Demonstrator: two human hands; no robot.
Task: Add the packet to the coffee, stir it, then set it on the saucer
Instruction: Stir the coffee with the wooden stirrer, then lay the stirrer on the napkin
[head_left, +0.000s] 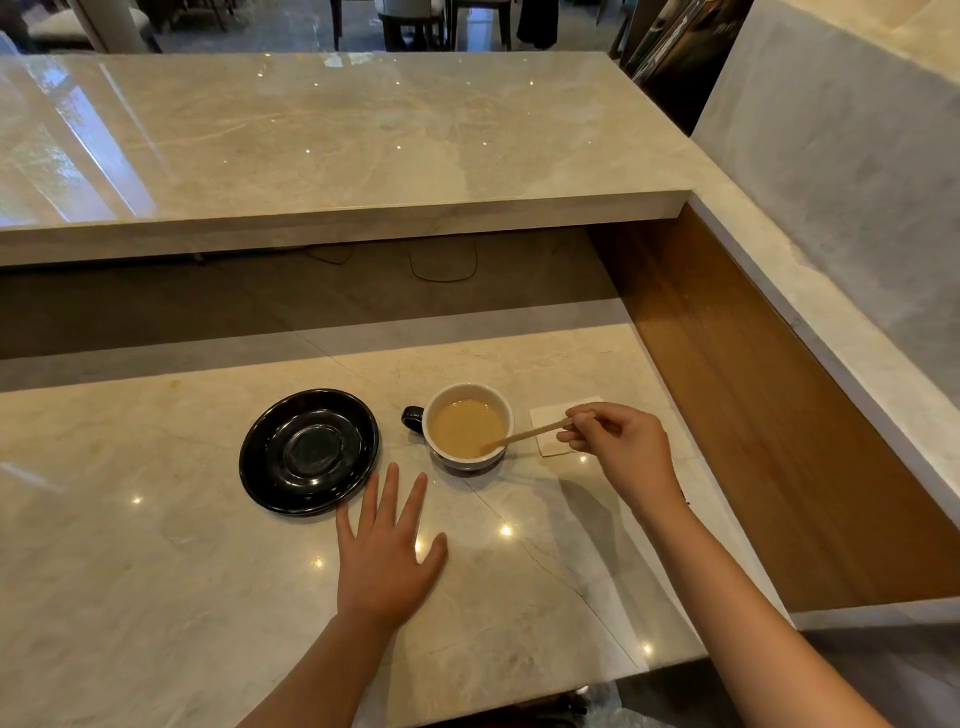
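A cup (491, 397), white inside and dark outside, stands on the marble counter and holds light brown coffee (467, 427). Its dark handle (413, 417) points left. My right hand (621, 447) is just right of the cup and pinches a thin wooden stir stick (530, 432), whose far end dips into the coffee. An empty black saucer (270, 470) lies to the left of the cup, apart from it. My left hand (387, 556) rests flat on the counter in front of the saucer and cup, fingers spread, holding nothing.
A white paper piece (550, 415) lies on the counter behind my right hand. A raised marble ledge (337, 218) runs along the back. A wooden side panel (753, 415) and marble wall border the right. The counter's front edge is near my forearms.
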